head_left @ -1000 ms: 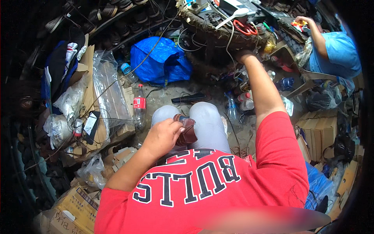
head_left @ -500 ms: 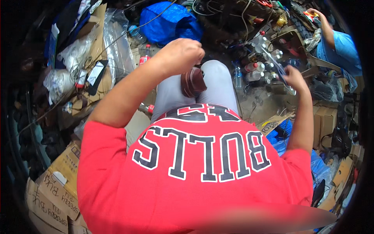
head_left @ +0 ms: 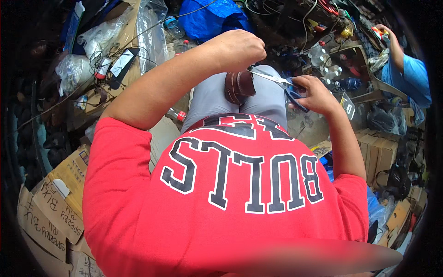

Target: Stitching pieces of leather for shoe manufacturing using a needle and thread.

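Observation:
A brown leather piece with pale stitching (head_left: pixel 239 87), perhaps part of a shoe, rests between my thighs on grey trousers (head_left: pixel 210 97). My left hand (head_left: pixel 240 46) is closed in a pinch above and just beyond it; whatever the fingers hold is hidden. In my right hand (head_left: pixel 316 94) is a pair of scissors (head_left: pixel 270 76) with dark blue handles. Their blades point left, reaching over my right thigh to a spot beside the leather piece and below my left fist. I cannot tell whether the blade tips touch anything.
Beyond my knees lie a blue plastic bag (head_left: pixel 207 16) and several bottles (head_left: pixel 330 71). Cardboard boxes (head_left: pixel 55 214) are stacked at the near left, with clear plastic (head_left: pixel 150 34) farther off. Another person's arm in a blue sleeve (head_left: pixel 410 81) is at the far right.
My right hand has brought the scissors leftward from above the bottles to over my lap. My left hand has shifted slightly up and right, still closed.

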{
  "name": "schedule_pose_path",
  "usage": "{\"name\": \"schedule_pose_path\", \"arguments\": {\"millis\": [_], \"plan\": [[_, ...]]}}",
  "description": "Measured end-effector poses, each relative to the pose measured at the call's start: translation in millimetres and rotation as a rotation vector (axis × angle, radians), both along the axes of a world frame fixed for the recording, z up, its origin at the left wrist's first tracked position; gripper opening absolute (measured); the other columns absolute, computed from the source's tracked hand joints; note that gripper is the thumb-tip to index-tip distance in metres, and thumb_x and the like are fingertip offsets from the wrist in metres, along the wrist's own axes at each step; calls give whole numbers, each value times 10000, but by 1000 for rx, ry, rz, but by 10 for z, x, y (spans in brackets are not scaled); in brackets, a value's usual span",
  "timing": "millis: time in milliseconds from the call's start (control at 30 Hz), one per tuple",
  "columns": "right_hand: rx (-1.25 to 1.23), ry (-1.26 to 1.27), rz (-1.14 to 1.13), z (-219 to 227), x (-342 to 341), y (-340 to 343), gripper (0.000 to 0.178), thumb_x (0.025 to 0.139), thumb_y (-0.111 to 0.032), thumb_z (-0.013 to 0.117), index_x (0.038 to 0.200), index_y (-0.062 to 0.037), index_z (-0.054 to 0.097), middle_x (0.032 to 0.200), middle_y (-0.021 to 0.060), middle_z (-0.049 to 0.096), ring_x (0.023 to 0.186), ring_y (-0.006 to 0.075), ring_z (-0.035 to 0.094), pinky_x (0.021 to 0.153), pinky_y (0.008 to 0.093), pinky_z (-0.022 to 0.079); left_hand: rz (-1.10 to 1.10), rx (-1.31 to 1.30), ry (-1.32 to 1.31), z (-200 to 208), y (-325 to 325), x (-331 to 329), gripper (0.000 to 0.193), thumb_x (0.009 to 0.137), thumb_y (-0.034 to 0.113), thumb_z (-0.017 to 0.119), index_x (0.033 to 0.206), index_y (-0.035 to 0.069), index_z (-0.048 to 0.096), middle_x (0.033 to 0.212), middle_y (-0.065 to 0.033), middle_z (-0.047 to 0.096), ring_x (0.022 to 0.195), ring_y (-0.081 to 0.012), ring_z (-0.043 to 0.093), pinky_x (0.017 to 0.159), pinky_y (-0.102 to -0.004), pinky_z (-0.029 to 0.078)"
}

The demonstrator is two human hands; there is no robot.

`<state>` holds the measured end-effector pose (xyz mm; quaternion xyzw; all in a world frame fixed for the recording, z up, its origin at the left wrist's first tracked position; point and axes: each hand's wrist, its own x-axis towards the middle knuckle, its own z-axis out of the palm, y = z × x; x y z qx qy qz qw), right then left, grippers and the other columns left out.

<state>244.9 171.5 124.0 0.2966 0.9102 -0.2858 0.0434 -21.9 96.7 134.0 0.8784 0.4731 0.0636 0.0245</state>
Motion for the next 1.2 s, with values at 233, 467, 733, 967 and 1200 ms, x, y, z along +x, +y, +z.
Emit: {"name": "schedule_pose_path", "arguments": {"millis": [233,467,733,967,1200], "plan": [[-71,-47,60,-11,-284,75,655,560,-343,852,1054,29,638,855,180,635,773,301,629,688,361,490,-37,3,50,-36,7,33,93,648,46,673,737,47,648,802,-94,628,850,-266,634,737,-370,513],[136,-181,59,60,-212,183,429,597,-217,816,869,28,592,649,162,537,602,277,536,587,372,424,199,298,-50,396,-183,-196,90,713,128,639,778,65,640,803,-118,637,776,-276,651,709,-368,528],[-111,19,-190,-46,-47,229,213,710,18,721,891,40,612,757,25,639,695,56,530,625,218,439,478,512,-450,1084,-954,-1650,160,772,165,706,793,11,667,890,-150,604,864,-286,611,790,-347,474],[-241,125,-226,-302,-73,201,208,708,-6,728,872,39,607,732,-5,585,686,61,495,614,219,411,1064,85,-708,908,-1472,-2745,142,782,133,720,824,4,681,708,-48,664,656,-128,607,636,-282,490],[-215,76,-323,-339,128,203,285,736,-65,748,969,36,619,807,-7,599,742,76,512,681,207,411,1284,263,-332,591,-1699,-3314,157,718,117,708,872,86,699,844,-89,681,789,-210,654,711,-345,502]]}}
